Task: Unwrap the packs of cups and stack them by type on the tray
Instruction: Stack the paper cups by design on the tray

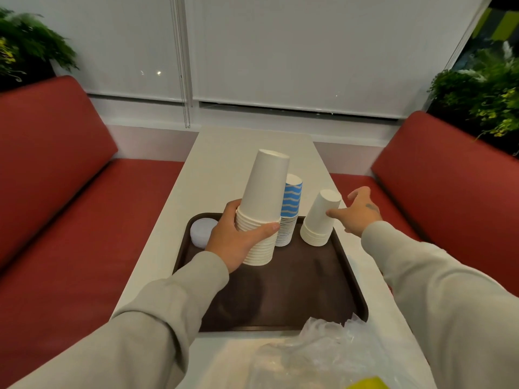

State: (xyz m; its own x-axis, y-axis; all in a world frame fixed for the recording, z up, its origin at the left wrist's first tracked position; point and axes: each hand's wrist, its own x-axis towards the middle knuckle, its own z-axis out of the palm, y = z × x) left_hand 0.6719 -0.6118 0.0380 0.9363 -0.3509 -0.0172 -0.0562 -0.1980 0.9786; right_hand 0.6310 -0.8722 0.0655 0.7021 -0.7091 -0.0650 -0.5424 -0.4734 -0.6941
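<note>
nearest of all, behind both wrists, loose clear wrapping (323,352) lies crumpled on the table (230,153), with something yellow under it that i cannot make out. ahead of it the brown tray (280,293) has a bare near half, and all the cups stand at its far end.

the left hand (238,242) grips the tall white stack (265,192) low down. its thumb lies across the near side of the rims and its fingers curl round the far left. this stack is mouth down and its long axis leans a little away and to the right. whether its base sits flat on the tray or is slightly lifted i cannot tell.

right of that grip stands the short white stack (320,220), mouth down on the tray's right edge. the right hand (362,211) is spread beside it and holds nothing. its forefinger tip is at the stack's side, touching or just off, and the other fingers fan out to the right. that hand is by far the nearer to the short stack.

just behind the tall stack, between the two hands, is the blue-waved stack (290,209). left of the left hand sits a low pile of white lids (200,230).

by my reading the coming move depends on setting the tall stack down plumb without knocking the blue-waved one behind it.
</note>
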